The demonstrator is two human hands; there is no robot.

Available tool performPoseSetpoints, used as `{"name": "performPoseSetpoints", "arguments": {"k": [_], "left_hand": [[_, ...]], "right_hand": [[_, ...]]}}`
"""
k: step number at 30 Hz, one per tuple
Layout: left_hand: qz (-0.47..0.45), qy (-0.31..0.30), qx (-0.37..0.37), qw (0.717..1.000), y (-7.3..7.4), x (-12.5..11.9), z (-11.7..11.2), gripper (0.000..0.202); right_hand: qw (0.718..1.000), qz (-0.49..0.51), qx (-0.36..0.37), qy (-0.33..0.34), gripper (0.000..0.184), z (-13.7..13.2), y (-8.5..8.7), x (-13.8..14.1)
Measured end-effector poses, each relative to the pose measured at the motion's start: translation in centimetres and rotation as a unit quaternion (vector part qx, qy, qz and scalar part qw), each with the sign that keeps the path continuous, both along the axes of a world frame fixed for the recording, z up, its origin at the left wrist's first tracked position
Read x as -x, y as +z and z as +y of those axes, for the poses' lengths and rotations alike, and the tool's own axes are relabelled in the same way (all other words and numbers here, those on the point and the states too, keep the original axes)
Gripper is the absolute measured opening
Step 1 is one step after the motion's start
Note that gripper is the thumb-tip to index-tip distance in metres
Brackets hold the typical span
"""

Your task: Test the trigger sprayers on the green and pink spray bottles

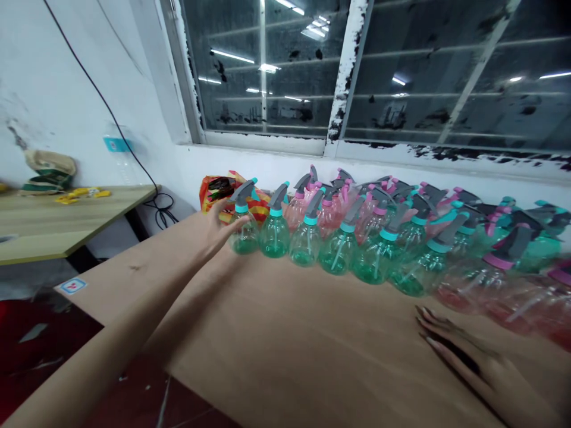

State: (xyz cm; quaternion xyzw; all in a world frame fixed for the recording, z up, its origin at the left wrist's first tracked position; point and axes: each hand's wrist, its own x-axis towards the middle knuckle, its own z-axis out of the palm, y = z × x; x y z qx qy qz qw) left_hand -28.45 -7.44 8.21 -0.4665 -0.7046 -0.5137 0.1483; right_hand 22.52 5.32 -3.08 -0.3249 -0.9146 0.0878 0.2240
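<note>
**Green spray bottle (244, 233) at row's end, left hand (223, 221) on it**

Left hand curled loosely round the bottle, which stood on the table (289, 351); a firm grip could not be told. Right hand (464, 356) lay flat, fingers spread, empty. A nudge could have toppled the touching neighbour bottles (339, 244) like dominoes. Pink bottles (513, 279) at right were blurred; back rows mostly hidden.

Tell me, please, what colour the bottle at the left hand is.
The bottle is see-through green, seen in the head view.
</note>
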Motion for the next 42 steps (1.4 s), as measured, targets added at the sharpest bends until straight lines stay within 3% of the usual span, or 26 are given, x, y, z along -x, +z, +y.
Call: {"name": "performPoseSetpoints", "arguments": {"k": [3, 6, 9, 11, 16, 22, 29, 37, 42], "left_hand": [[0.009, 0.024, -0.043, 0.999, -0.6, -1.7, -2.2, 0.054], [0.014, 0.004, -0.04, 0.999, -1.1, -4.1, -2.8, 0.035], [0.016, -0.044, -0.005, 0.999, -1.2, -6.4, -1.1, 0.028], [0.017, -0.043, 0.009, 0.999, -1.0, -7.6, 0.9, 0.033], [0.048, 0.0, 0.062, 0.997, 0.4, -9.4, 4.8, 0.037], [0.084, 0.058, 0.137, 0.985, 1.3, -10.0, 5.6, 0.032], [0.131, 0.095, 0.192, 0.968, 2.1, -10.2, 4.7, 0.022], [0.14, 0.063, 0.172, 0.973, 2.1, -9.4, 1.1, 0.024], [0.129, -0.007, 0.151, 0.98, 1.0, -13.2, -3.1, 0.035]], "right_hand": [[1.0, 0.005, -0.007, -0.003, 0.048, 0.1, -0.3, -0.1], [1.0, -0.011, -0.013, 0.0, 0.048, 0.4, -0.6, -0.2], [1.0, -0.016, -0.017, 0.003, 0.046, 0.5, -0.6, -0.2], [1.0, -0.016, -0.016, 0.006, 0.046, 0.5, -0.5, -0.1], [1.0, -0.013, -0.014, 0.006, 0.045, 0.3, -0.2, 0.2], [1.0, -0.014, -0.004, 0.006, 0.045, 0.1, 0.0, 0.6], [1.0, -0.006, -0.005, 0.011, 0.044, -0.1, 0.3, 0.8], [1.0, 0.004, -0.008, 0.021, 0.044, -0.2, 0.7, 1.1], [0.999, 0.005, -0.007, 0.031, 0.043, -0.2, 0.8, 1.0]]}}
